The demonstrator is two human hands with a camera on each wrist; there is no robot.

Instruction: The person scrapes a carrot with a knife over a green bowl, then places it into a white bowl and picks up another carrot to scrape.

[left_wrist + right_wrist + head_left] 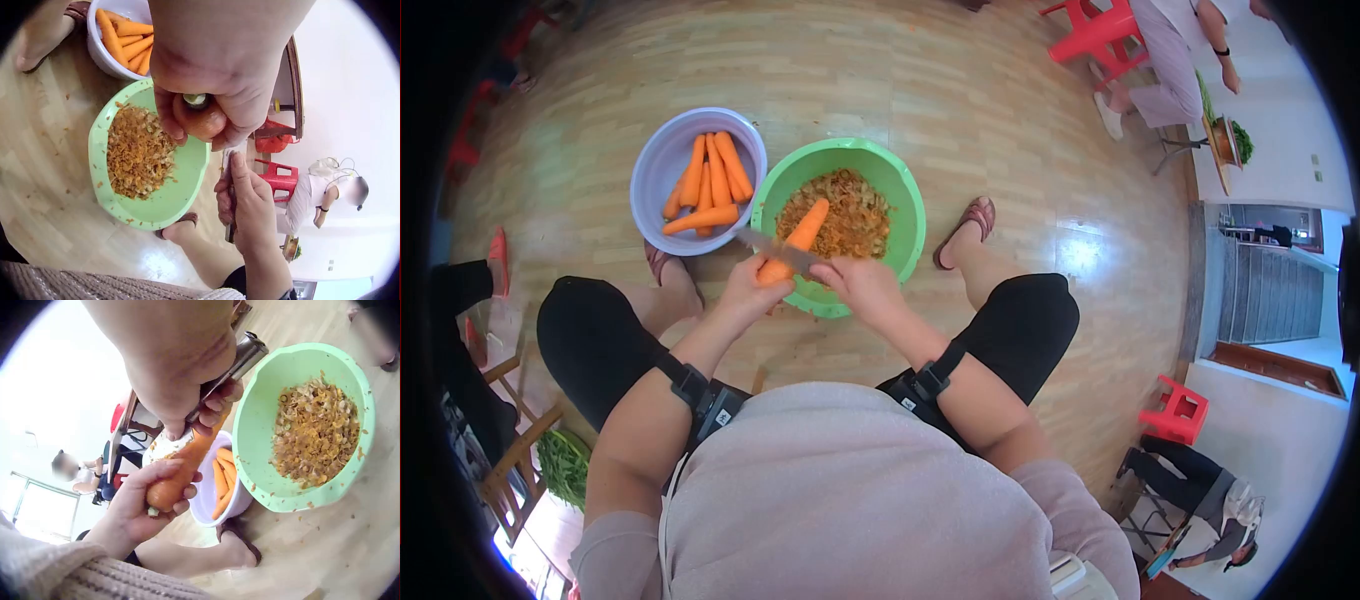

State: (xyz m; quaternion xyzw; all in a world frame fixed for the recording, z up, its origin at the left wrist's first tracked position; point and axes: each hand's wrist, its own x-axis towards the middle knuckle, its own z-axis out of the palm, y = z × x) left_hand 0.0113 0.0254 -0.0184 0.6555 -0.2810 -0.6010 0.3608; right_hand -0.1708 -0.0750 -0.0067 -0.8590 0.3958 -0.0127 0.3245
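My left hand (752,292) grips an orange carrot (808,225) near its stem end, its narrow end pointing forward over the green basin (914,215). In my right hand (865,288) is a knife (785,250), its blade lying across the carrot. The right wrist view shows the metal knife handle (245,356) inside the curled fingers, and the broad blade flat along the carrot. Orange and brownish peelings (845,215) cover the basin's bottom. From the left wrist, the carrot's cut stem end (195,100) faces the camera.
A lavender basin (643,150) with several carrots (718,175) stands left of the green one on the wooden floor (820,80). My feet are on either side. Red stools (1175,410), other people (1170,70) and a table with greens (1225,150) are further off.
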